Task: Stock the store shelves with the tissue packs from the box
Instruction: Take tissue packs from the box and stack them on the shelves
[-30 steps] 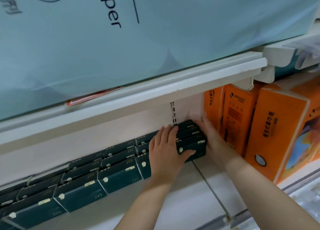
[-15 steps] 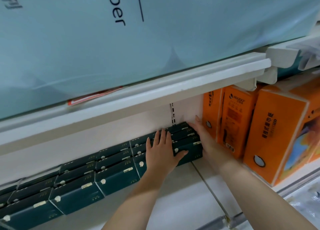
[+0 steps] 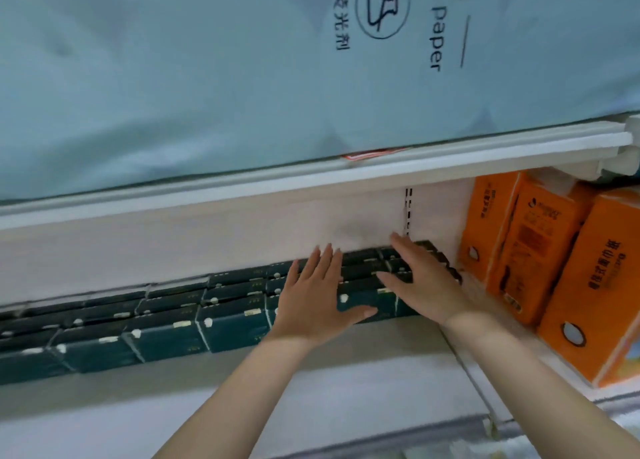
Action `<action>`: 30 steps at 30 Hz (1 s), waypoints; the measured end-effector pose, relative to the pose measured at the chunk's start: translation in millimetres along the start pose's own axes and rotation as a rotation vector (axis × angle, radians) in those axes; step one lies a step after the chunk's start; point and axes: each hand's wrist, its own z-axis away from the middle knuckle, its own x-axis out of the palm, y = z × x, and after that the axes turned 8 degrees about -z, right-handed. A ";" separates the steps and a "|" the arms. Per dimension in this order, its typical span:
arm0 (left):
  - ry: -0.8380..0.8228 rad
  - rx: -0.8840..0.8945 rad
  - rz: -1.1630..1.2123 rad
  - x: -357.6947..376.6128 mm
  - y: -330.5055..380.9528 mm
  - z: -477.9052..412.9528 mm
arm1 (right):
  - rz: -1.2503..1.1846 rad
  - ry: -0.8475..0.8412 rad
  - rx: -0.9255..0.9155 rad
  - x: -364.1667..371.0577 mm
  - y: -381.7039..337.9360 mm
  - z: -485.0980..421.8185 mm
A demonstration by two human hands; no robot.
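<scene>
Tissue packs point(image 3: 166, 337), dark teal: about seven across, three deep, though the blurred left end defies a sure count. Lying flat on shelf point(image 3: 311, 406) against its back wall, long sides along the shelf, row running left to right. Left hand point(image 3: 318, 299): fingers straight and spread, palm flat on the packs. Right hand point(image 3: 426, 282): fingers straight, flat on the row's right end. Orange packs point(image 3: 533, 250): three, upright, just right. Blue pack point(image 3: 173, 77): one, above.

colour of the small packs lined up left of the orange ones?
Dark teal-green packs with small white marks; the head view shows it best.
</scene>
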 end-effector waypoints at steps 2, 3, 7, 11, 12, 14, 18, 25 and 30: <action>-0.022 -0.095 -0.011 -11.5 -38.4 36.0 | 0.082 -0.105 -0.092 17.4 -26.6 2.9; -0.043 -0.145 -0.011 -18.1 -58.5 55.4 | 0.113 -0.155 -0.131 26.9 -40.9 4.3; -0.031 -0.314 -0.031 -48.3 -132.4 154.5 | 0.190 -0.325 -0.297 78.5 -112.1 8.1; 0.050 -0.498 -0.032 -75.1 -176.8 269.8 | 0.152 -0.489 -0.555 145.2 -187.6 23.6; 0.058 -0.557 -0.022 -79.0 -185.3 302.3 | 0.140 -0.531 -0.642 167.6 -209.1 32.6; 0.048 -0.641 -0.011 -81.9 -195.9 357.5 | 0.114 -0.616 -0.773 209.4 -244.7 54.2; 0.006 -0.822 0.014 -79.7 -207.7 459.3 | 0.042 -0.794 -0.958 294.6 -307.7 106.3; -0.059 -1.140 0.196 -47.1 -217.9 589.5 | -0.035 -1.031 -1.025 396.4 -363.7 181.5; -0.068 -1.321 0.347 -10.5 -223.9 654.5 | 0.003 -1.194 -0.909 451.9 -361.3 224.0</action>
